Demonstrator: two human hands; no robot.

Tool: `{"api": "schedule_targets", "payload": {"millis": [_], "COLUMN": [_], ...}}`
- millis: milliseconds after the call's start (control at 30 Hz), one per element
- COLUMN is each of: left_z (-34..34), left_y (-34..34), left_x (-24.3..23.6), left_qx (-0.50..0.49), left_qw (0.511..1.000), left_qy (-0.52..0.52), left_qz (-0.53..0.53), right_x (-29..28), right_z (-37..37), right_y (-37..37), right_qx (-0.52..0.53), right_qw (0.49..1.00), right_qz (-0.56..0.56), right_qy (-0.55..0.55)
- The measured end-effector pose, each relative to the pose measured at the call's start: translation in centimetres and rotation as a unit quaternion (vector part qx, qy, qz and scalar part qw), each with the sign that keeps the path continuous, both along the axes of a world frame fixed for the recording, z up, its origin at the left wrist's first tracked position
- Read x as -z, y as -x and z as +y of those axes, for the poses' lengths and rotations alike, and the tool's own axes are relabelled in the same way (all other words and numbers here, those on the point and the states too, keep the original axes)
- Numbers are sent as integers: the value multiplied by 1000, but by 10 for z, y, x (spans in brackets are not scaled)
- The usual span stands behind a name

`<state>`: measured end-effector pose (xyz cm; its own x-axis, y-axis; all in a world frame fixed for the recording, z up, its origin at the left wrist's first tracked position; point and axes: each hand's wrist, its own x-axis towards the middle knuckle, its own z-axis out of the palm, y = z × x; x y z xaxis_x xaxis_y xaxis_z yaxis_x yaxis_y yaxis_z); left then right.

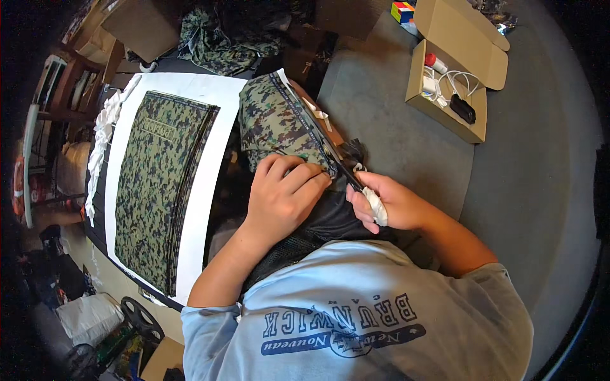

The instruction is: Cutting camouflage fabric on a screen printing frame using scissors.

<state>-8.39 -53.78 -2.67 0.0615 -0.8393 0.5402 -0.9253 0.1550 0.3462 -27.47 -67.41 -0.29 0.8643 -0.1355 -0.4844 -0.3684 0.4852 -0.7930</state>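
My left hand (286,197) grips the lower edge of a camouflage fabric piece (270,114) with dark edging, its fingertips curled over the cloth near the middle. My right hand (387,203) is closed round scissors (375,203) with a white-wrapped handle; their long dark blades point up-left along the fabric's edge, partly hidden against it. Black mesh material (330,216) lies under both hands. To the left, a flat camouflage panel (152,190) with a stitched dark border rests on a white sheet (223,127).
An open cardboard box (416,92) with cables and small devices stands at the upper right on the grey surface (521,190). Bunched camouflage cloth (222,38) and a carton (133,32) are at the back. A white bag (89,317) sits low at the left.
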Motion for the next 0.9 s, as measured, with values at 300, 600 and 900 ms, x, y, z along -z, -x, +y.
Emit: {"api": "schedule_targets", "payload": {"millis": [300, 600, 900], "left_z": [-1, -6, -1], "left_y": [-3, -18, -22], "left_x": [-6, -8, -6], "left_qx": [6, -171, -122], "left_qw": [1000, 974, 989], "left_qy": [-19, -28, -63], "left_qz": [17, 144, 59], "right_x": [-2, 8, 5], "right_z": [-3, -3, -5], "right_y": [0, 4, 13], "right_qx": [-63, -19, -39], "right_qw": [995, 999, 998], "right_qz": [36, -15, -22], "right_qy": [64, -31, -53]}}
